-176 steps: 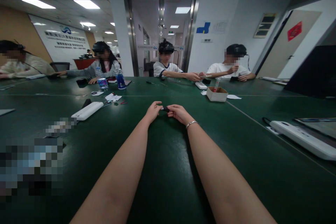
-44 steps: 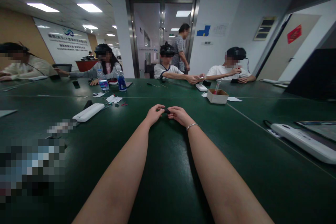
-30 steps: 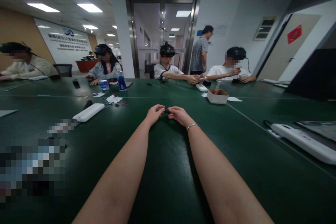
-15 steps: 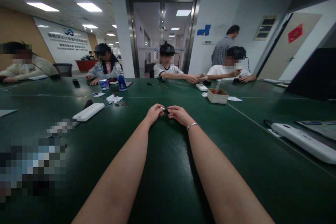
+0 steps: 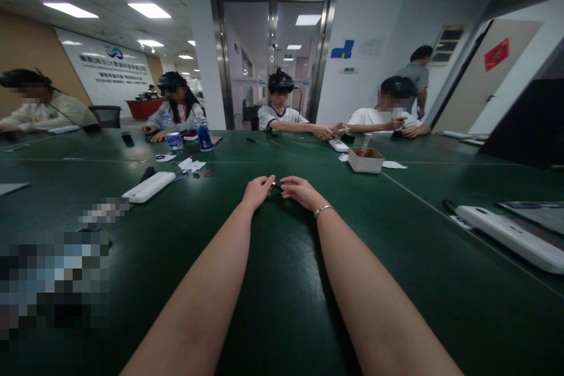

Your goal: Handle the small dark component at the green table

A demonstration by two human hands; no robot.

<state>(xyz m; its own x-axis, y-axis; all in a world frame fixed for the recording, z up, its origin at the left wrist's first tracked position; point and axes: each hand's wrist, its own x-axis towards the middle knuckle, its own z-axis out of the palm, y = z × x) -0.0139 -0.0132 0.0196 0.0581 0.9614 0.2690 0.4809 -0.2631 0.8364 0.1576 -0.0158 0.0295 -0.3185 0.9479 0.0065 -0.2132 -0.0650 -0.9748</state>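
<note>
Both hands meet above the green table (image 5: pixel 282 270), fingertips pointing at each other. Between them is a small black object with a silvery end (image 5: pixel 277 184); it is too small and too covered by fingers to name. My left hand (image 5: pixel 258 192) is closed in a pinch at its silvery end. The fingers of my right hand (image 5: pixel 302 191), which has a silver bracelet (image 5: pixel 324 209) at the wrist, are closed around the black end.
A white power strip (image 5: pixel 152 187) lies to the left, another white power strip (image 5: pixel 506 235) to the right. Beyond my hands stand an open box (image 5: pixel 365 161) and two bottles (image 5: pixel 204 136). Paper scraps (image 5: pixel 191 164) lie left of centre. Several people sit across the table.
My left hand has shifted slightly, its thumb and fingers now more upright at the silvery end. The right hand has hardly moved. A person in the background has walked to the right.
</note>
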